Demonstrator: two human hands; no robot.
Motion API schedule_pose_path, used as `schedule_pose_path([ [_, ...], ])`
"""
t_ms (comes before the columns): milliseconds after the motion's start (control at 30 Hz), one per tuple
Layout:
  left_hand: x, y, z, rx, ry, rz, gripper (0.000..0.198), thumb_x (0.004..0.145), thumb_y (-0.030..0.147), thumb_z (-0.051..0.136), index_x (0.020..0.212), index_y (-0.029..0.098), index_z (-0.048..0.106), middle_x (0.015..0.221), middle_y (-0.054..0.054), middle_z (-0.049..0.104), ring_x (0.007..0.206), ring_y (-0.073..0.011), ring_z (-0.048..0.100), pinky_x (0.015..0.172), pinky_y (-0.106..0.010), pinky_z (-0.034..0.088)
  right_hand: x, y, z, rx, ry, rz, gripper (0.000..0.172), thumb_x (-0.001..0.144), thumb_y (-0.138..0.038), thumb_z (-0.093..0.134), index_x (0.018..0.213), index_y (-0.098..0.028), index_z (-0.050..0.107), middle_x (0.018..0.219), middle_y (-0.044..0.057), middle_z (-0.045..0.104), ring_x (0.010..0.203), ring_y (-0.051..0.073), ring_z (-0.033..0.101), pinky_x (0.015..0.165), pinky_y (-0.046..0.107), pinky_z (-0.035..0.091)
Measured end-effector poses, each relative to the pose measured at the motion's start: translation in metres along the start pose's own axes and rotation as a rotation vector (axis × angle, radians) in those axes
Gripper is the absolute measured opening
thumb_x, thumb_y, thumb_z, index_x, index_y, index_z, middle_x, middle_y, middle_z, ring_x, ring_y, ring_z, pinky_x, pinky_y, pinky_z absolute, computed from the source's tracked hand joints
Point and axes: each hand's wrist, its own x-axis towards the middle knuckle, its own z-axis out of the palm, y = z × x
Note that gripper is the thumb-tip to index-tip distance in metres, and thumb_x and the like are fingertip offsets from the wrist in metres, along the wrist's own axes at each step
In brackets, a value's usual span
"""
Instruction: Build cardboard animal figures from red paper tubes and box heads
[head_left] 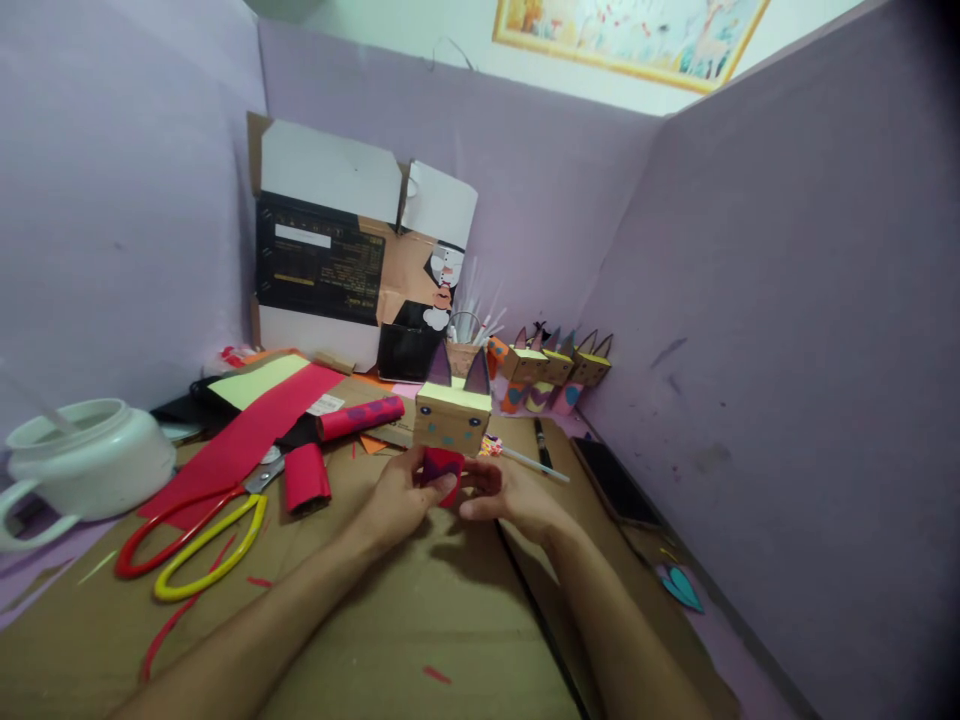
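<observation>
A cardboard animal figure [452, 420] stands upright in the middle, with a box head, drawn eyes, blue dots, two dark pointed ears and a red tube body bearing a purple heart. My left hand [409, 497] is closed around the left side of its red body, thumb across the front. On the other side my right hand [510, 492] is beside the body, fingers curved and apart; whether its fingertips touch the figure I cannot tell. Left of my hands lie a short red paper-covered tube [306, 478] and scissors [202, 545] with one red and one yellow handle.
Several similar cardboard figures [551, 370] stand at the back right by the wall. A white pot [90, 455] is at far left, next to a red paper strip [247, 440]. A phone [615, 480], a black pen [542, 445] and a blue paper heart [681, 588] lie rightward. An unfolded box [322, 255] leans behind.
</observation>
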Motion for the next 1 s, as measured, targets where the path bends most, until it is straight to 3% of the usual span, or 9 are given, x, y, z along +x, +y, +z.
schedule_pose_path([
  [100, 0.001, -0.004, 0.0, -0.011, 0.015, -0.004, 0.019, 0.065, 0.029, 0.069, 0.079, 0.017, 0.064, 0.074, -0.004, 0.068, 0.071, -0.0212, 0.059, 0.069, -0.033, 0.045, -0.004, -0.008, -0.017, 0.025, 0.281, -0.083, 0.048, 0.053, -0.027, 0.082, 0.098, -0.019, 0.067, 0.096, 0.007, 0.068, 0.087, 0.021, 0.063, 0.081, 0.037, 0.048],
  [167, 0.001, -0.011, 0.002, -0.016, -0.002, -0.025, 0.017, 0.065, 0.026, 0.068, 0.079, 0.016, 0.064, 0.072, -0.003, 0.067, 0.067, -0.019, 0.057, 0.063, -0.029, 0.044, -0.004, -0.012, -0.021, 0.107, 0.378, -0.217, 0.051, 0.057, -0.034, 0.081, 0.103, -0.021, 0.065, 0.107, 0.009, 0.065, 0.098, 0.024, 0.06, 0.087, 0.041, 0.046],
  [267, -0.001, -0.024, 0.009, 0.036, -0.033, -0.037, 0.014, 0.067, 0.023, 0.066, 0.078, 0.016, 0.065, 0.068, -0.002, 0.066, 0.061, -0.0169, 0.055, 0.056, -0.026, 0.041, -0.003, -0.013, -0.013, 0.203, 0.338, -0.353, 0.061, 0.057, -0.043, 0.08, 0.112, -0.023, 0.061, 0.118, 0.01, 0.061, 0.113, 0.028, 0.054, 0.095, 0.043, 0.041],
  [400, -0.002, -0.038, 0.016, 0.097, -0.062, -0.017, 0.019, 0.07, 0.022, 0.062, 0.088, 0.015, 0.065, 0.079, -0.005, 0.069, 0.075, -0.021, 0.06, 0.065, -0.029, 0.044, -0.002, -0.012, 0.003, 0.212, 0.21, -0.409, 0.065, 0.057, -0.042, 0.081, 0.115, -0.023, 0.059, 0.12, 0.009, 0.061, 0.117, 0.028, 0.051, 0.099, 0.04, 0.039],
  [567, 0.0, -0.042, 0.014, 0.093, -0.08, -0.037, 0.026, 0.069, 0.022, 0.062, 0.094, 0.015, 0.063, 0.086, -0.007, 0.07, 0.083, -0.0245, 0.062, 0.072, -0.033, 0.047, 0.0, -0.009, 0.004, 0.221, 0.207, -0.422, 0.071, 0.053, -0.034, 0.085, 0.117, -0.024, 0.057, 0.122, 0.007, 0.06, 0.116, 0.027, 0.052, 0.096, 0.037, 0.042],
  [833, 0.002, -0.033, 0.012, 0.084, -0.055, -0.064, 0.033, 0.054, 0.009, 0.064, 0.086, 0.015, 0.065, 0.084, -0.006, 0.071, 0.081, -0.0273, 0.064, 0.073, -0.035, 0.05, 0.002, -0.004, 0.007, 0.165, 0.193, -0.378, 0.069, 0.055, -0.032, 0.083, 0.118, -0.025, 0.057, 0.124, 0.007, 0.059, 0.116, 0.026, 0.053, 0.096, 0.038, 0.043],
  [1000, 0.005, -0.01, -0.007, -0.15, -0.104, -0.085, 0.055, 0.05, 0.005, 0.06, 0.103, 0.018, 0.063, 0.104, -0.008, 0.07, 0.1, -0.0307, 0.061, 0.087, -0.041, 0.047, 0.001, -0.004, 0.007, 0.117, 0.18, -0.384, 0.067, 0.059, -0.033, 0.081, 0.12, -0.025, 0.055, 0.127, 0.007, 0.057, 0.117, 0.026, 0.052, 0.095, 0.039, 0.043],
])
